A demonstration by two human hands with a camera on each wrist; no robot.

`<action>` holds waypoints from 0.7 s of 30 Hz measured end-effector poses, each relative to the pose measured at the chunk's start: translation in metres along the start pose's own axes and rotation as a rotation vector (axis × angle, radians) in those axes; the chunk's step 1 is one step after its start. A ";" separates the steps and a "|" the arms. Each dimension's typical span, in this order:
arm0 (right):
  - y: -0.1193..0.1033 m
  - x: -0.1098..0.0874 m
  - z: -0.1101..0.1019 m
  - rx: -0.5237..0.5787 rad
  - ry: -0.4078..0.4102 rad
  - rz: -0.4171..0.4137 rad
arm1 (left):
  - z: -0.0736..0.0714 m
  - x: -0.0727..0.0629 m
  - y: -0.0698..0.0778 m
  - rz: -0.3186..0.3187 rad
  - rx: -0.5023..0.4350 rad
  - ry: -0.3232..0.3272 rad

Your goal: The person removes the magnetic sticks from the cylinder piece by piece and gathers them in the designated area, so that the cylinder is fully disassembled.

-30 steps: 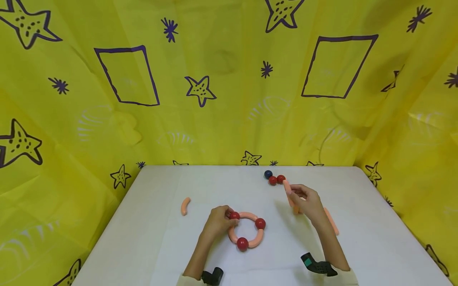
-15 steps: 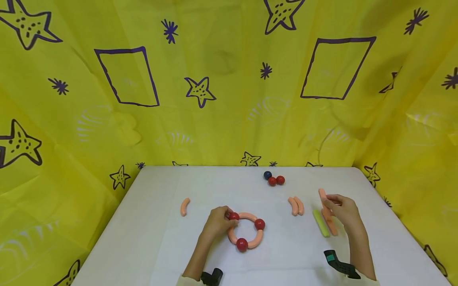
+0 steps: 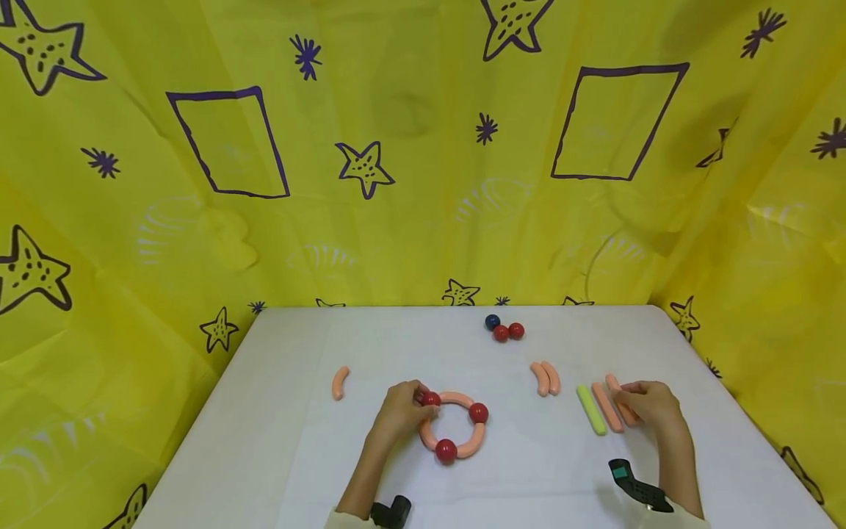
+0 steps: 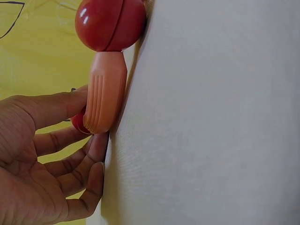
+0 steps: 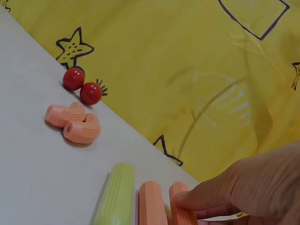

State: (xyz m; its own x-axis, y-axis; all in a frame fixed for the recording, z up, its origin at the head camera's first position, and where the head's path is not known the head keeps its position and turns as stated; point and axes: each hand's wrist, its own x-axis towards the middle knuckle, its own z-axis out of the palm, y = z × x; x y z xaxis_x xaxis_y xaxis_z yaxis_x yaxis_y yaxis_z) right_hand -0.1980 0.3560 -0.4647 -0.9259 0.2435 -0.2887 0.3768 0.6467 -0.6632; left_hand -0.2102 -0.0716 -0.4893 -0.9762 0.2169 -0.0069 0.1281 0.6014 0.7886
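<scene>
A ring of curved orange bars (image 3: 454, 398) joined by red balls (image 3: 479, 413) lies at the middle of the white table. My left hand (image 3: 400, 411) pinches the ring's upper-left red ball (image 3: 431, 398); in the left wrist view, thumb and fingers are around that ball, mostly hidden behind a curved ribbed bar (image 4: 105, 93). On the right, my right hand (image 3: 651, 405) pinches a straight orange ribbed bar (image 3: 614, 385) between thumb and fingers, low over the table. Beside it, roughly parallel, lie another straight orange bar (image 3: 607, 408) and a light green bar (image 3: 591, 410).
Two curved orange bars (image 3: 540, 379) lie side by side right of the ring, and a single one (image 3: 340, 383) lies to the left. Toward the back sit a dark blue ball (image 3: 492, 322) and two red balls (image 3: 501, 333). A yellow patterned cloth (image 3: 410, 242) surrounds the table (image 3: 291, 441).
My right hand has carried the straight orange bar from near the back balls rightward and toward me, down beside the other orange bar. My left hand stays at the ring.
</scene>
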 end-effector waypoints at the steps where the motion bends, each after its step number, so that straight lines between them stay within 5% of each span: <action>1: 0.001 0.001 0.001 -0.005 -0.005 0.006 | 0.000 0.000 0.000 0.000 -0.001 0.000; 21: 0.001 0.000 0.006 0.031 0.006 0.017 | 0.001 0.002 -0.003 -0.004 0.005 -0.008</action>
State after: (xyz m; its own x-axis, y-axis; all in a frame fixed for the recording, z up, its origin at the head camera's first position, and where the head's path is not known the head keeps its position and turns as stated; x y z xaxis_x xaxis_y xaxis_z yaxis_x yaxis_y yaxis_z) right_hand -0.1976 0.3524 -0.4692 -0.9194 0.2592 -0.2959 0.3933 0.6198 -0.6791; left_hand -0.2123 -0.0727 -0.4921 -0.9753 0.2206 -0.0154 0.1247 0.6063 0.7854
